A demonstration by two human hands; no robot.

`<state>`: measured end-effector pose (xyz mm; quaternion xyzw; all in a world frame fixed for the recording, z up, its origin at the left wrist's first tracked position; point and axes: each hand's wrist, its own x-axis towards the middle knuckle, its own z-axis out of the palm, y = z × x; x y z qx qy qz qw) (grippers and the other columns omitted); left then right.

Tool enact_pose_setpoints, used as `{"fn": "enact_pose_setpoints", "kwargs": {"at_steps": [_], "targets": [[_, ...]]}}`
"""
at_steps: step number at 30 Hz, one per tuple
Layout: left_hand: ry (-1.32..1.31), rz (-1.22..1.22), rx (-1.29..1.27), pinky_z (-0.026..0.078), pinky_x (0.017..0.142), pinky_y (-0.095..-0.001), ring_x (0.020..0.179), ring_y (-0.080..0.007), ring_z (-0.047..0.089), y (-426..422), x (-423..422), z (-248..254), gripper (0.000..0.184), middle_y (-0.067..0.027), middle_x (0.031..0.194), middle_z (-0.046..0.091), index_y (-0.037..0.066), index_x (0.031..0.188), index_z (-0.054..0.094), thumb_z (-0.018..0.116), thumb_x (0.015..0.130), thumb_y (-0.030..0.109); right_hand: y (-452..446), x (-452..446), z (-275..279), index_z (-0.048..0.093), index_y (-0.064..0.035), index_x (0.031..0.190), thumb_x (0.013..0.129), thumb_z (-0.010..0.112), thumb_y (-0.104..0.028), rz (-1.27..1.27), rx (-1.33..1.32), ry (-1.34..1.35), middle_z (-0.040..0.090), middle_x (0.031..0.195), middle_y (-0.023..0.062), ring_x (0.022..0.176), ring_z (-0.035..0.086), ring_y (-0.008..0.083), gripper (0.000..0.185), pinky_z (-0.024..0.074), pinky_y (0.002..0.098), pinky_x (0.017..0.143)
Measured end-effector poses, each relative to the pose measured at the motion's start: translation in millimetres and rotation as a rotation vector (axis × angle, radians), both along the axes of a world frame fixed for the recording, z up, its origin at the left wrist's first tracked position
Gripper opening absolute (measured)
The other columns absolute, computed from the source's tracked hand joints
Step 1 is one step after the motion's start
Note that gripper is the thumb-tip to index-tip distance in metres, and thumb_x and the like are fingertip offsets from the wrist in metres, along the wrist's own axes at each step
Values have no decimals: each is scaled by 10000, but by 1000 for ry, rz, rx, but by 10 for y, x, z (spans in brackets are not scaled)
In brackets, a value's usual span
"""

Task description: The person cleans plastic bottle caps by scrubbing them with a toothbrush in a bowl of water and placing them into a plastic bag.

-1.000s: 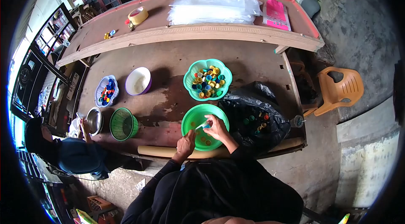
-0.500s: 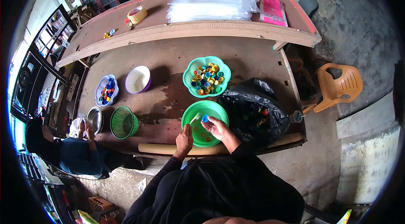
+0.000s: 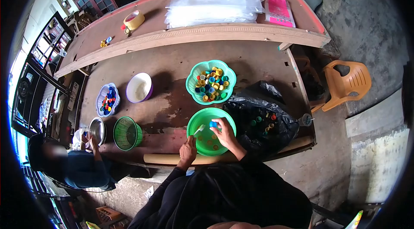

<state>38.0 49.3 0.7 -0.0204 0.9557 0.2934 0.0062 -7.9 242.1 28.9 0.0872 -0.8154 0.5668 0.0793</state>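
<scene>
My left hand (image 3: 188, 150) is closed round the handle of a small toothbrush (image 3: 199, 130), its pale head pointing up and to the right over the basin. Between the fingertips of my right hand (image 3: 225, 134) is a blue bottle cap (image 3: 213, 124), a little apart from the brush head. Both hands are over the near part of a green basin (image 3: 192, 119) that has liquid in it and several yellowish caps at the bottom. Beyond it stands a scalloped teal bowl (image 3: 189, 78) of yellow, blue, green and red caps.
A black plastic bag (image 3: 282, 130) with caps lies right of the basin. To the left stand a green basket (image 3: 139, 134), a purple-white bowl (image 3: 148, 86), a lavender bowl of caps (image 3: 99, 99) and a metal bowl (image 3: 98, 130) beside a seated person (image 3: 84, 168). A raised shelf (image 3: 189, 35) spans the back.
My right hand has turned and lifted slightly, with the blue cap now gripped from above. The brush in my left hand sits slightly lower. The view has shifted a little.
</scene>
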Motion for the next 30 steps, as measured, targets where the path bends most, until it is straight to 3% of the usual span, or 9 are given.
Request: {"fn": "enact_pose_setpoints", "kwargs": {"at_steps": [3, 6, 9, 13, 17, 21, 25, 28, 30], "targets": [[-36, 10, 0, 435, 540, -523, 670, -426, 583, -30, -18, 37, 195, -218, 740, 610, 97, 949, 476, 428, 921, 283, 96, 14, 108, 550, -65, 1018, 726, 677, -85, -51, 219, 189, 551, 922, 110, 883, 542, 310, 319, 421, 401, 792], [-80, -18, 6, 430, 536, -508, 677, -429, 576, -68, -27, -56, 215, -234, 740, 595, 78, 1033, 498, 447, 919, 253, 359, 72, -215, 556, -109, 935, 700, 685, -135, 187, 856, 102, 545, 913, 55, 845, 539, 254, 268, 382, 395, 710], [-82, 7, 9, 426, 531, -511, 668, -436, 571, -63, -39, -42, 211, -238, 739, 593, 76, 1021, 488, 445, 920, 256, 396, 101, -98, 571, -111, 931, 694, 693, -146, 143, 657, 67, 551, 904, 33, 866, 537, 233, 268, 361, 394, 740], [-40, 22, 40, 430, 526, -522, 648, -430, 575, -36, -42, -52, 188, -226, 709, 596, 89, 907, 470, 434, 919, 273, 541, -10, -173, 594, -117, 874, 687, 697, -135, 204, 828, 28, 569, 868, 31, 866, 548, 235, 215, 358, 417, 752], [-80, 30, 30, 430, 523, -521, 638, -429, 574, -65, -52, -82, 183, -224, 694, 594, 93, 909, 474, 431, 918, 271, 457, -450, 129, 585, -85, 875, 665, 721, -101, 111, 413, 97, 573, 811, 73, 785, 578, 285, 251, 429, 407, 664], [-83, 34, 22, 432, 527, -529, 631, -432, 573, -71, -69, -162, 188, -220, 686, 595, 96, 917, 473, 420, 920, 277, 359, -1063, 307, 566, -63, 992, 673, 706, -64, 33, 236, 209, 595, 894, 107, 827, 585, 305, 349, 467, 401, 716], [-73, 47, 29, 432, 530, -532, 631, -433, 572, -69, -86, -178, 199, -225, 692, 595, 96, 919, 477, 417, 921, 285, 197, -1235, 224, 568, -65, 958, 709, 650, -39, -78, 371, 317, 578, 926, 102, 871, 565, 295, 263, 458, 384, 725], [-86, 64, 63, 431, 534, -534, 633, -434, 571, -86, -70, -158, 208, -228, 697, 594, 96, 908, 481, 413, 922, 293, -10, -1030, -229, 554, -79, 787, 740, 591, -59, 177, 399, -20, 567, 852, 68, 859, 570, 291, 63, 451, 391, 712], [-86, 67, 92, 430, 537, -535, 635, -434, 570, -76, -76, -162, 213, -230, 700, 593, 97, 903, 483, 411, 922, 296, -145, -768, -597, 573, -82, 817, 698, 654, -77, 303, 531, -52, 566, 878, 93, 874, 572, 295, 145, 460, 402, 734]]}}
